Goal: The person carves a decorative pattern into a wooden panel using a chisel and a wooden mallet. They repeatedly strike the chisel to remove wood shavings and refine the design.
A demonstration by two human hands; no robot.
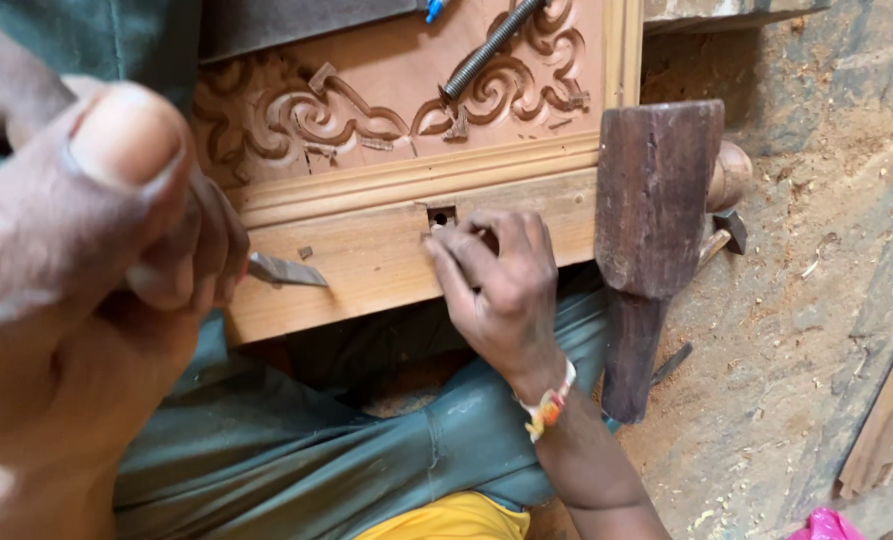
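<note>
Left hand fingers clamped on chisel; right hand fingers together, touching mortise hole in carved wooden panel; mallet right.

pale orange-tan carved wood panel w/ scroll pattern, dark brown wooden mallet, grey metal chisel blade, green-grey trousers, yellow cloth, orange-white-yellow beaded wristband

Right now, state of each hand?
Left hand: closed on a metal chisel.
Right hand: holds nothing, fingertips at the small hole in the wooden frame.
</note>
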